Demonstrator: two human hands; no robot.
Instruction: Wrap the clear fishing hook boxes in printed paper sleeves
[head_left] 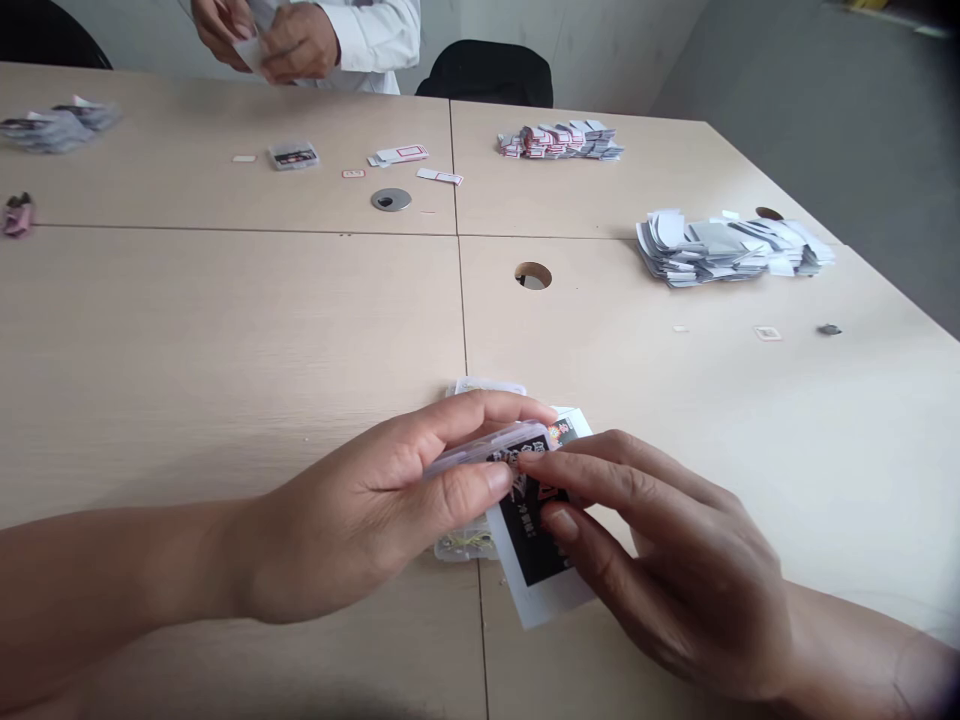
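My left hand (390,490) is closed round a small clear plastic box (487,443), its thumb on the near face and its fingers over the top. Between the thumb and fingers of my right hand (675,560) is a white card (529,600) with a black printed panel, lying against the box's near face. A second printed piece of card (574,425) shows behind the right fingers. Under my hands, another clear plastic box (469,543) with thin yellowish bits inside rests on the table, mostly covered. A further clear box edge (491,386) shows just beyond my left fingers.
Stacks of white paper cards (735,248) and red-edged cards (562,140) lie at right. A boxed item (294,155), loose labels (397,155) and bagged packs (56,125) lie across the table (225,320), which has cable holes (533,276). Opposite, a person's hands (292,45) hold something pale.
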